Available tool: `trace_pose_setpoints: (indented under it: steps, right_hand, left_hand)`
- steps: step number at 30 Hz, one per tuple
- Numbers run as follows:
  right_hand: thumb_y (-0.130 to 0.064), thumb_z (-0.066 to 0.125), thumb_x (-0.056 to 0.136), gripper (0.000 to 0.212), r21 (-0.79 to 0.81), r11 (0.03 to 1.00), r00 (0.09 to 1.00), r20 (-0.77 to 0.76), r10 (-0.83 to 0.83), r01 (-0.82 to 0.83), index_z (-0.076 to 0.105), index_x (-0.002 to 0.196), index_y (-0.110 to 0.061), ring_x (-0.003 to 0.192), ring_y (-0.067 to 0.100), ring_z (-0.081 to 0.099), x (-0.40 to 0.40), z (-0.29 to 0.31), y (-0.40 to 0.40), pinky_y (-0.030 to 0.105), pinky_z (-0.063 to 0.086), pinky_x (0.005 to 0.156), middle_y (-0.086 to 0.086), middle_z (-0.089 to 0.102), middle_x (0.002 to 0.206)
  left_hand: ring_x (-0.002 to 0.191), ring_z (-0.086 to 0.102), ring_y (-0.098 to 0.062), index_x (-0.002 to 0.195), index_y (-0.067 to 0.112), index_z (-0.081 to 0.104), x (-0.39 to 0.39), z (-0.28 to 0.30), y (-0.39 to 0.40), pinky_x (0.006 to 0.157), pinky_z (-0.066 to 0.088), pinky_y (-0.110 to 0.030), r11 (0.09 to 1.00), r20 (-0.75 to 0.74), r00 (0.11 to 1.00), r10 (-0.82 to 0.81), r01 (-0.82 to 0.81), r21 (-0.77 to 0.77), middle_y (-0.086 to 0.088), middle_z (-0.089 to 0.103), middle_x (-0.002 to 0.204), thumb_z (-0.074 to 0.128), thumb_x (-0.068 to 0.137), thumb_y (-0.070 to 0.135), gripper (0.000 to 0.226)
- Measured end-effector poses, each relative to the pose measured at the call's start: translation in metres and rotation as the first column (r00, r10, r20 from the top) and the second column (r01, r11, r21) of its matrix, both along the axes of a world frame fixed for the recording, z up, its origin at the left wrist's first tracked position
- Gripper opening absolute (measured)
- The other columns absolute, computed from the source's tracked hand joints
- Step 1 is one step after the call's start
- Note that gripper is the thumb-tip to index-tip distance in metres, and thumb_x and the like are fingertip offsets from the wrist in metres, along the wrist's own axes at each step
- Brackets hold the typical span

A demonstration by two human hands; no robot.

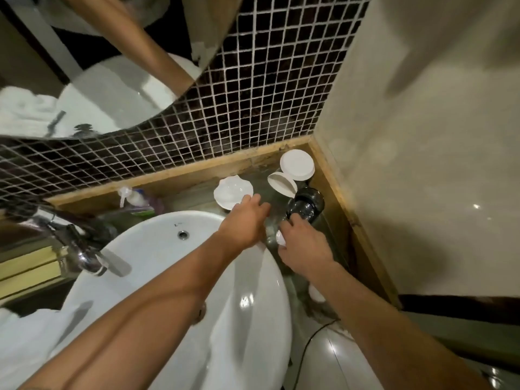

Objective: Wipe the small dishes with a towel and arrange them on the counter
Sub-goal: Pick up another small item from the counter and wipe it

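With the left hand [245,220] open, fingertips touching the scalloped dish [233,193] lying flat, rim up, on the table [197,192] beside the basin [180,277], a careless pull may tip it in, while the right hand's [305,246] grip state cannot be determined near the dark jar [306,205].

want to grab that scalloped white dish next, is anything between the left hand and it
Nothing visible is in the way. The left hand is already at the scalloped dish, its fingers reaching the near rim. The dark glass stands off to the right, by the right hand.
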State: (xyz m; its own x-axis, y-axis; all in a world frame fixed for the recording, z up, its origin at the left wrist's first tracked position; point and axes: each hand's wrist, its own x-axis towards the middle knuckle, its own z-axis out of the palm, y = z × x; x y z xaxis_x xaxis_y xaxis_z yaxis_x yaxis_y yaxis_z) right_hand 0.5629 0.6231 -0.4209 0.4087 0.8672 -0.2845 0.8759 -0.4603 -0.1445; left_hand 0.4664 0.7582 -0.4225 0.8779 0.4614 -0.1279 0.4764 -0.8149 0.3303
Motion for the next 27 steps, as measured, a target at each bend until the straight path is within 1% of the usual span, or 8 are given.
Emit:
trace_pose_setpoints:
  steps: [3, 7, 9, 12, 14, 16, 20, 27]
  right_hand:
    - [-0.032, 0.066, 0.090, 0.037, 0.056, 0.998, 0.999, -0.033, 0.027, -0.025, 0.055, 0.123, -0.019, 0.094, 0.019, 0.059, -0.002, 0.010, 0.029, 0.037, 0.058, 0.080, 0.002, 0.048, 0.114]
    - [-0.029, 0.067, 0.090, 0.035, 0.123, 0.991, 0.995, -0.076, 0.071, -0.061, 0.058, 0.123, -0.020, 0.097, 0.017, 0.059, -0.005, 0.017, 0.068, 0.034, 0.056, 0.086, 0.001, 0.051, 0.112]
    - [-0.028, 0.068, 0.090, 0.034, 0.141, 0.986, 0.993, -0.065, 0.099, -0.089, 0.059, 0.122, -0.020, 0.095, 0.016, 0.059, -0.004, 0.016, 0.085, 0.029, 0.055, 0.084, 0.001, 0.052, 0.111]
    - [-0.028, 0.069, 0.091, 0.043, 0.148, 0.980, 0.989, -0.046, 0.142, -0.134, 0.055, 0.131, -0.021, 0.105, 0.020, 0.061, -0.002, 0.012, 0.108, 0.032, 0.055, 0.087, 0.004, 0.056, 0.120]
    - [-0.029, 0.070, 0.092, 0.047, 0.152, 0.979, 0.989, -0.044, 0.144, -0.136, 0.053, 0.135, -0.022, 0.108, 0.022, 0.063, -0.001, 0.009, 0.121, 0.034, 0.056, 0.088, 0.005, 0.061, 0.122]
    - [-0.030, 0.070, 0.093, 0.042, 0.146, 0.981, 0.990, -0.043, 0.132, -0.125, 0.057, 0.132, -0.022, 0.106, 0.020, 0.065, -0.001, 0.004, 0.131, 0.034, 0.057, 0.090, 0.004, 0.066, 0.119]
    - [-0.028, 0.069, 0.093, 0.032, 0.116, 0.986, 0.992, -0.026, 0.125, -0.121, 0.063, 0.124, -0.021, 0.102, 0.021, 0.068, -0.001, -0.003, 0.145, 0.035, 0.059, 0.087, 0.003, 0.069, 0.114]
    - [-0.026, 0.067, 0.094, 0.017, 0.095, 0.985, 0.989, 0.058, 0.137, -0.142, 0.066, 0.110, -0.024, 0.095, 0.021, 0.069, -0.004, -0.009, 0.153, 0.032, 0.057, 0.074, 0.000, 0.070, 0.105]
  left_hand:
    - [0.096, 0.043, -0.020, 0.110, 0.017, 0.063, -0.013, 0.002, 0.021, 0.075, 0.046, -0.034, 0.997, 0.016, 0.997, 0.073, -0.072, -0.041, -0.004, 0.051, 0.103, 0.064, 0.086, 0.023, 0.025]
    - [0.109, 0.043, -0.023, 0.122, 0.018, 0.062, -0.029, 0.000, 0.049, 0.090, 0.046, -0.038, 0.983, 0.036, 0.987, 0.157, -0.152, -0.105, -0.005, 0.053, 0.116, 0.059, 0.086, 0.021, 0.036]
    - [0.115, 0.041, -0.021, 0.128, 0.019, 0.057, -0.035, -0.003, 0.059, 0.094, 0.044, -0.037, 0.968, 0.045, 0.975, 0.217, -0.209, -0.140, -0.004, 0.052, 0.123, 0.061, 0.086, 0.023, 0.042]
    - [0.125, 0.039, -0.023, 0.139, 0.019, 0.042, -0.040, -0.008, 0.072, 0.104, 0.037, -0.038, 0.949, 0.071, 0.957, 0.282, -0.267, -0.168, -0.004, 0.049, 0.136, 0.063, 0.086, 0.023, 0.057]
    - [0.127, 0.039, -0.026, 0.143, 0.017, 0.036, -0.040, -0.012, 0.079, 0.108, 0.031, -0.038, 0.944, 0.069, 0.951, 0.300, -0.286, -0.165, -0.007, 0.050, 0.137, 0.064, 0.086, 0.022, 0.064]
    - [0.128, 0.039, -0.027, 0.144, 0.015, 0.035, -0.040, -0.016, 0.084, 0.110, 0.029, -0.037, 0.939, 0.032, 0.949, 0.314, -0.305, -0.161, -0.008, 0.050, 0.137, 0.064, 0.086, 0.023, 0.066]
    - [0.129, 0.040, -0.023, 0.142, 0.017, 0.041, -0.034, -0.025, 0.086, 0.111, 0.033, -0.038, 0.936, 0.019, 0.947, 0.319, -0.313, -0.160, -0.004, 0.052, 0.136, 0.064, 0.087, 0.022, 0.060]
    - [0.118, 0.046, -0.020, 0.114, 0.020, 0.058, -0.026, -0.028, 0.087, 0.097, 0.045, -0.039, 0.944, 0.069, 0.953, 0.295, -0.279, -0.176, -0.001, 0.058, 0.118, 0.062, 0.088, 0.018, 0.027]
